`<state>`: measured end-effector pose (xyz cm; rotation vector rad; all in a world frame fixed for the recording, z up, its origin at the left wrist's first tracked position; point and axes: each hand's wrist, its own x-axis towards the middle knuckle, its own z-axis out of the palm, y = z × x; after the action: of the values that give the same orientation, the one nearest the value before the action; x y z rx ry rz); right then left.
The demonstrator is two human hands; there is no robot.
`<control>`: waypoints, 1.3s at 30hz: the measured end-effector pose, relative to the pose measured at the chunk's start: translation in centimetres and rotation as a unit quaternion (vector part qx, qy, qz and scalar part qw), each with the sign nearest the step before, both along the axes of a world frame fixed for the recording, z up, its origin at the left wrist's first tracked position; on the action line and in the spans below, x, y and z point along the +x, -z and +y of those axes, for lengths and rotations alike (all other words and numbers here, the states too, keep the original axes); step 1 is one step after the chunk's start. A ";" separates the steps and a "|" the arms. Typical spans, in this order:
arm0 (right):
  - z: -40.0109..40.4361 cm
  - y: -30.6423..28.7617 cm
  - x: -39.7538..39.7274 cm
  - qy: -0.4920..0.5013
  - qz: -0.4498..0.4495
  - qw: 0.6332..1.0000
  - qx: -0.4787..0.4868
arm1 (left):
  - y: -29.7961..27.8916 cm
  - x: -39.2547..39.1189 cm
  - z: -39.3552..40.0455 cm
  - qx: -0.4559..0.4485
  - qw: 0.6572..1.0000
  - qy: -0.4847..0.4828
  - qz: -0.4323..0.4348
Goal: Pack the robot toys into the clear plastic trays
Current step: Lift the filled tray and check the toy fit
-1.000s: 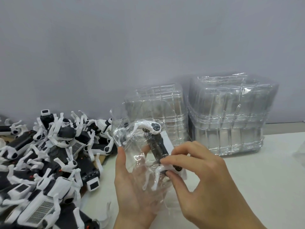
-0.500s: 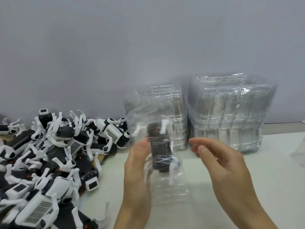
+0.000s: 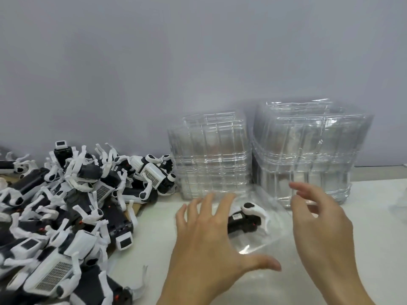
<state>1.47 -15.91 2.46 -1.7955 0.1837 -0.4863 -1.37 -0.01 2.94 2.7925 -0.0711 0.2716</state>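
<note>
- Fingers of the left hand (image 3: 204, 236) are spread flat over a clear plastic tray (image 3: 259, 243) lying on the white desk (image 3: 374, 227); the grip is wide, nothing being clasped.
- One black-and-white robot toy (image 3: 246, 217) is seen inside that tray, at 1 o'clock from the left hand.
- At 3 o'clock the right hand (image 3: 319, 225) is held above the desk, fingers loosely extended, grip wide and empty.
- Loose robot toys (image 3: 72, 205) are heaped at 9 o'clock.
- Two stacks of empty trays (image 3: 308, 150) are stood at 12 o'clock against the grey wall (image 3: 154, 62).
</note>
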 end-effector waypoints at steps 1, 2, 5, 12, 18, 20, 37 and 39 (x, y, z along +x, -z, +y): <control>0.1 -0.1 -0.1 -0.001 0.006 0.999 -0.034 | 0.0 -0.1 -0.1 -0.018 0.999 0.027 0.006; 0.1 -0.3 -0.1 0.000 0.013 0.998 -0.067 | 0.0 -0.1 -0.2 -0.046 0.998 0.051 0.000; 0.3 -0.6 -0.5 -0.004 0.004 0.988 -0.153 | -0.1 0.0 0.2 -0.204 0.971 0.059 -0.110; 3.5 -1.1 -2.3 -0.246 -0.077 0.900 -0.352 | 2.8 2.0 2.6 -0.566 0.799 -0.204 -0.008; 4.6 -0.9 -2.8 -0.269 -0.042 0.875 -0.400 | 3.2 2.3 2.3 -0.554 0.819 -0.136 0.052; 3.7 -1.0 -2.6 -0.219 -0.026 0.889 -0.402 | 2.9 2.0 1.5 -0.543 0.831 -0.094 0.081; 1.9 -0.8 -1.4 -0.218 0.002 0.897 -0.385 | 3.5 2.5 1.1 -0.522 0.844 -0.079 0.094; 1.5 -1.1 -1.3 -0.226 0.004 0.915 -0.334 | 3.3 2.2 1.4 -0.490 0.864 -0.078 0.080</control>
<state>0.15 -14.45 3.54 -2.4147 -0.4441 -0.2101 0.84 1.40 -0.34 1.7841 0.2643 0.0662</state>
